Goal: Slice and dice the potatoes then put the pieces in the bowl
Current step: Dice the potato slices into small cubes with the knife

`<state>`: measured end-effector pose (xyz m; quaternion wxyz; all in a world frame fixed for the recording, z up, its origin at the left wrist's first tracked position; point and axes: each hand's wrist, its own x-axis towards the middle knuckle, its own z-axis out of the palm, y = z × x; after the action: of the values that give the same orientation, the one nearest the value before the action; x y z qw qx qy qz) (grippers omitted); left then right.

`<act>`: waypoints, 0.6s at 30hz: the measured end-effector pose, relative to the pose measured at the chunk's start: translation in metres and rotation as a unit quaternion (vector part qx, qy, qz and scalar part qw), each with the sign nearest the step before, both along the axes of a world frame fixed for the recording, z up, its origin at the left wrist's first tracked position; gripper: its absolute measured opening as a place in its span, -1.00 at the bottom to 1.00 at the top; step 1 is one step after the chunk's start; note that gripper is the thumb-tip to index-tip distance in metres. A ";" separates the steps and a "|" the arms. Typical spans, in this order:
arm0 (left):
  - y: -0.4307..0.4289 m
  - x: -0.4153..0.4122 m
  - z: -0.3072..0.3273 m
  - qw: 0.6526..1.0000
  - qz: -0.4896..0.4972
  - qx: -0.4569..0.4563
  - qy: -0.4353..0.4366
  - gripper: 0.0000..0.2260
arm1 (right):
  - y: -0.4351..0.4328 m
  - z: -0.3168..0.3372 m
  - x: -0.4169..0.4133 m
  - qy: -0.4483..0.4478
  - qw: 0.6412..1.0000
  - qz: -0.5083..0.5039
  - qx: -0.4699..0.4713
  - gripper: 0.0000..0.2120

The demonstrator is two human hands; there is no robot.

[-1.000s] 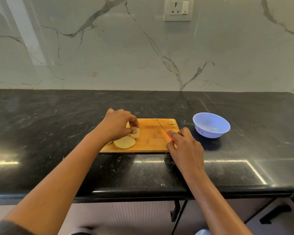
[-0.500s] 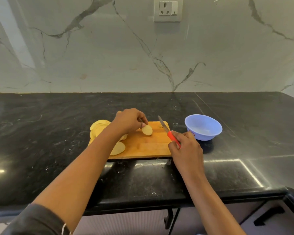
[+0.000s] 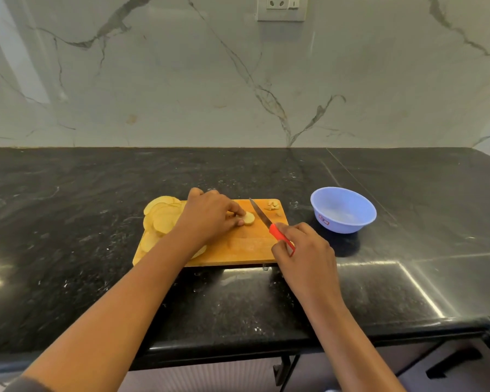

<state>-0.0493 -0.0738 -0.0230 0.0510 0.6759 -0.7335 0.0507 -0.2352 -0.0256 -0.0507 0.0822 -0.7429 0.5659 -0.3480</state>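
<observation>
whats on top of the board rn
A pile of slices at the board's left end, a small slice pinched by the left hand, bits at its far right corner, the knife's blade above it in the right hand. The left arm hides part of the pile.

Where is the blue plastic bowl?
In the head view, the blue plastic bowl stands on the black counter, right of the wooden cutting board.

Pale potato slices [image 3: 164,219], stacked — blue bowl [image 3: 348,226] upright
</observation>
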 end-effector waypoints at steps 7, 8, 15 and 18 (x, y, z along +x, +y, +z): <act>0.006 0.009 -0.003 1.000 -0.020 -0.012 0.002 -0.67 | -0.002 0.002 0.000 0.027 0.999 0.016 0.008 -0.66; 0.008 0.009 -0.004 0.999 -0.028 -0.016 0.006 -0.68 | -0.002 0.003 0.000 0.033 0.999 0.017 0.006 -0.66; 0.018 0.004 -0.010 0.995 -0.090 0.051 -0.008 -0.59 | -0.014 0.019 -0.002 0.090 0.994 0.055 0.028 -0.64; 0.018 0.002 -0.007 0.992 -0.104 0.075 0.015 -0.58 | -0.016 0.025 -0.004 0.117 0.990 0.071 0.025 -0.64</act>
<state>-0.0470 -0.0555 -0.0300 0.0162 0.5982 -0.8010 -0.0198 -0.2390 -0.0415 -0.0253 0.0586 -0.8148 0.5257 -0.2373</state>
